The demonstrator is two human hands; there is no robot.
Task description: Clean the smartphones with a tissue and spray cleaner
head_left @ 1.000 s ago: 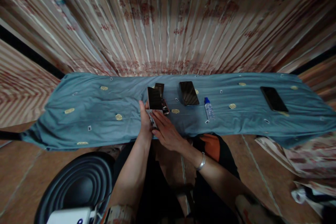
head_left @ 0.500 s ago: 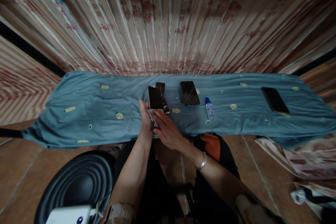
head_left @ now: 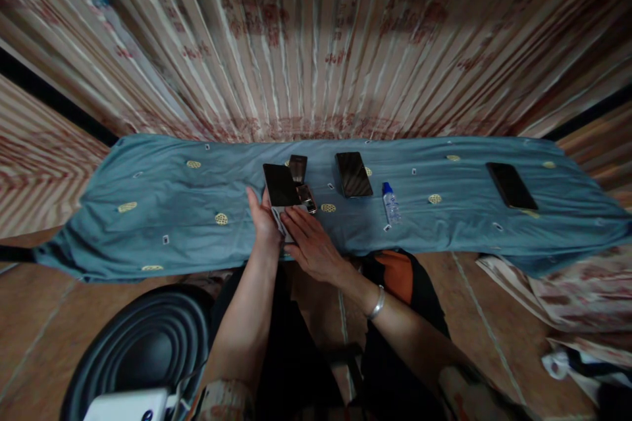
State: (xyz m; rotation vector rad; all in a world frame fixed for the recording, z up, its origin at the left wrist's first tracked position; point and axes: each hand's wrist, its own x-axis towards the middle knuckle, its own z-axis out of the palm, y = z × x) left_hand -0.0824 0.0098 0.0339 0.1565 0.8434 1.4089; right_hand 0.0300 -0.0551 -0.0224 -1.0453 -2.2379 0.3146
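Note:
A dark-screened smartphone (head_left: 281, 184) rests in my left hand (head_left: 265, 227), tilted above the cloth-covered table, with the thumb out to the side. My right hand (head_left: 316, 247) lies over the phone's lower end, its fingers pressing a small pale wiping cloth (head_left: 284, 233) against the screen. Part of that cloth is hidden under the fingers. Just beyond the held phone lie a small dark phone (head_left: 298, 167) and a small metallic-edged phone (head_left: 307, 198), partly covered by it.
On the blue tablecloth (head_left: 192, 197) lie a black phone-like device (head_left: 354, 175), a clear bottle with a blue cap (head_left: 392, 205) and another black phone (head_left: 511, 185) at right. A pleated curtain (head_left: 316, 46) hangs behind. A black round stool (head_left: 143, 348) bears a white device (head_left: 128, 406).
The smartphone has shifted left with my left hand and shows more of its screen. My right hand, with the cloth, has slid slightly down and left. The view has turned a little.

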